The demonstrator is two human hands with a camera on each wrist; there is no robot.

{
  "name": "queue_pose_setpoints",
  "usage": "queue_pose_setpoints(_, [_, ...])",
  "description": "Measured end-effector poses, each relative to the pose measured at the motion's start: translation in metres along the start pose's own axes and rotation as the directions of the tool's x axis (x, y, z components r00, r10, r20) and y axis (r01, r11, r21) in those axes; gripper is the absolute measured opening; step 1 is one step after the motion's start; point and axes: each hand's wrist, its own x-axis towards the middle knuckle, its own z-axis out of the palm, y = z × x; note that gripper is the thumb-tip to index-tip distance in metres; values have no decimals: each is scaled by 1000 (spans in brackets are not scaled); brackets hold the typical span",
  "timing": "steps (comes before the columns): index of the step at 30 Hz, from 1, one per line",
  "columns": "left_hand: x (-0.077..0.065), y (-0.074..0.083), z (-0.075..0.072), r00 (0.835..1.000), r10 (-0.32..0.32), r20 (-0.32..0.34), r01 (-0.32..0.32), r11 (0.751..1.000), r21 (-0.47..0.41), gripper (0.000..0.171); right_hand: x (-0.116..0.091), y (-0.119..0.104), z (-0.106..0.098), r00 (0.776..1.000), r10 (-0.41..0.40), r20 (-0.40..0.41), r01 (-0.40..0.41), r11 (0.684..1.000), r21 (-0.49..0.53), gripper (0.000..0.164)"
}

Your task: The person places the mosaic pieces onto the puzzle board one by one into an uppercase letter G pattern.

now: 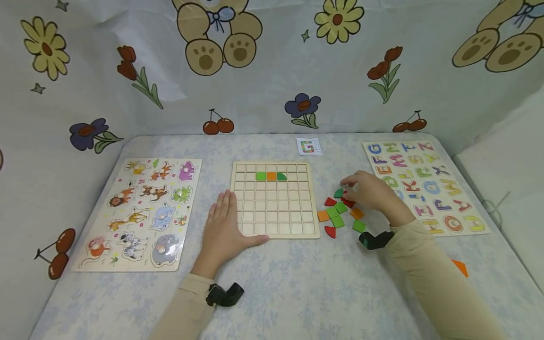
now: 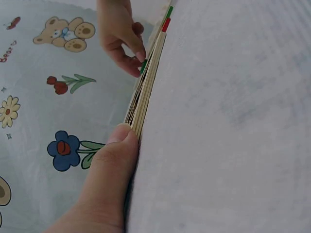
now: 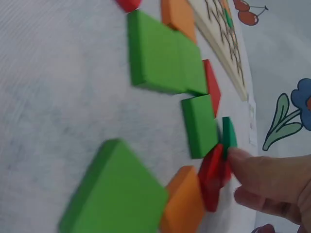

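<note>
My left hand (image 1: 223,231) lies flat with fingers straight along the left side of the wooden grid board (image 1: 314,226), its thumb stretched along the near edge. In the board's second row sit a green square tile (image 1: 261,176), an orange square tile (image 1: 271,176) and a dark green quarter-round tile (image 1: 281,176). Right of the board, my right hand (image 1: 369,190) pinches another dark green quarter-round tile (image 3: 228,133) between thumb and finger. That tile stands tilted beside red tiles (image 3: 210,177) in the loose pile. Close by lie green square tiles (image 1: 337,221) and orange ones (image 1: 323,216).
A small pattern card (image 1: 309,147) lies behind the board. An animal puzzle board (image 1: 138,215) is at the left, a letter puzzle board (image 1: 429,189) at the right, partly under the right hand. An orange piece (image 1: 460,267) shows beside the right forearm. A printed cloth (image 1: 263,94) hangs behind.
</note>
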Motion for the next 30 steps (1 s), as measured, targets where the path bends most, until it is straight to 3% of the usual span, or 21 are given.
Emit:
queue_pose_setpoints(13, [0,-1,0,1000,3,-5,-3,1000,-4,150,7,10,16,994,-82,-77,94,981,169,14])
queue_pose_setpoints(18, [0,-1,1,1000,4,-11,-4,1000,-11,149,13,7,20,994,-86,-73,101,968,232,13])
queue_pose_setpoints(23, [0,-2,1,1000,3,-11,-3,1000,-6,150,23,-7,19,993,-82,-90,104,953,284,16])
queue_pose_setpoints(30, [1,-1,1,1000,3,-14,-3,1000,-11,149,47,-49,25,976,-163,-143,204,915,348,14])
